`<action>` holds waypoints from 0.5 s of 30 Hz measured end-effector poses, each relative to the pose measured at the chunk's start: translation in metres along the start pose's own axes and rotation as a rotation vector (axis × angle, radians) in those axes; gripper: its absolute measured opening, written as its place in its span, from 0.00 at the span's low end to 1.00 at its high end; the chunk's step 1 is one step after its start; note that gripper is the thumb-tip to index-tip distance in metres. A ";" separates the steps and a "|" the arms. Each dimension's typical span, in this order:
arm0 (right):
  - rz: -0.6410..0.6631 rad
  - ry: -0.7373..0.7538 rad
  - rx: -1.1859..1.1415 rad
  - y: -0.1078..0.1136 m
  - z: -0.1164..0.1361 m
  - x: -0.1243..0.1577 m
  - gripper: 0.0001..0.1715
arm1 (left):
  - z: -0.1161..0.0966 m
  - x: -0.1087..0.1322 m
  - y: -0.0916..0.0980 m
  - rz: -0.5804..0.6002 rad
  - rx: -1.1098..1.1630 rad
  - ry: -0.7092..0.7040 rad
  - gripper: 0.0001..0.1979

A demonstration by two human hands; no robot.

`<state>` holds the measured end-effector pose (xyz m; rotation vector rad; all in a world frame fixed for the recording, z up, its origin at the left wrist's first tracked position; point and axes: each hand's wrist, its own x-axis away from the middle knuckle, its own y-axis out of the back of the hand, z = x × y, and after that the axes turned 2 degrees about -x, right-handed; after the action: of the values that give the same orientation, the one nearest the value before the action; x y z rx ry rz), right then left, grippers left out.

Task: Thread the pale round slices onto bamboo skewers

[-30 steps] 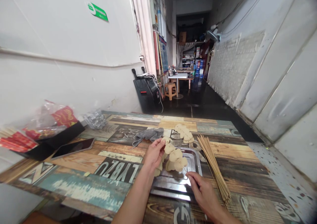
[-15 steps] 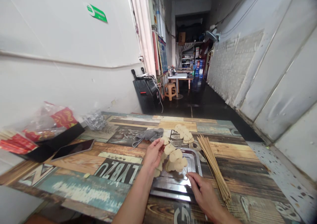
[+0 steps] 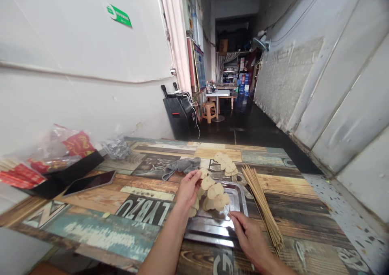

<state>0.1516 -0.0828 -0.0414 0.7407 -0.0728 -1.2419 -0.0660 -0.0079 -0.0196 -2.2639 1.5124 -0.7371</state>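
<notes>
Over the metal tray (image 3: 244, 198), my left hand (image 3: 189, 189) pinches a thin, pale round slice (image 3: 204, 172) between thumb and fingers. My right hand (image 3: 248, 230) is closed around the near end of a thin skewer (image 3: 228, 211). Several pale slices (image 3: 215, 190) lie along the line of this skewer, overlapping, between the two hands. I cannot make out what food they are. More loose slices (image 3: 194, 208) rest on the tray, partly behind my left hand. Beyond the tray, a row of similar slices (image 3: 225, 164) lies on the table.
A bundle of bamboo skewers (image 3: 263, 206) lies right of the tray on the wood-patterned table (image 3: 146, 230). Behind the tray is a grey cloth (image 3: 182, 165). Leftward are a phone (image 3: 90, 183), a black box (image 3: 73, 171) with red packets, and a clear plastic bag (image 3: 117, 147).
</notes>
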 end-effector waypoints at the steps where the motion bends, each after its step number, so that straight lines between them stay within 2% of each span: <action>1: 0.000 0.000 0.003 0.000 0.001 0.000 0.18 | 0.000 0.000 0.000 -0.002 -0.009 -0.019 0.18; 15: -0.018 -0.020 0.039 -0.001 0.000 -0.001 0.18 | 0.009 -0.002 0.000 -0.051 -0.181 -0.150 0.20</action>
<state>0.1506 -0.0824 -0.0418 0.7648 -0.1073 -1.2684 -0.0609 -0.0060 -0.0275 -2.4362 1.5092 -0.4468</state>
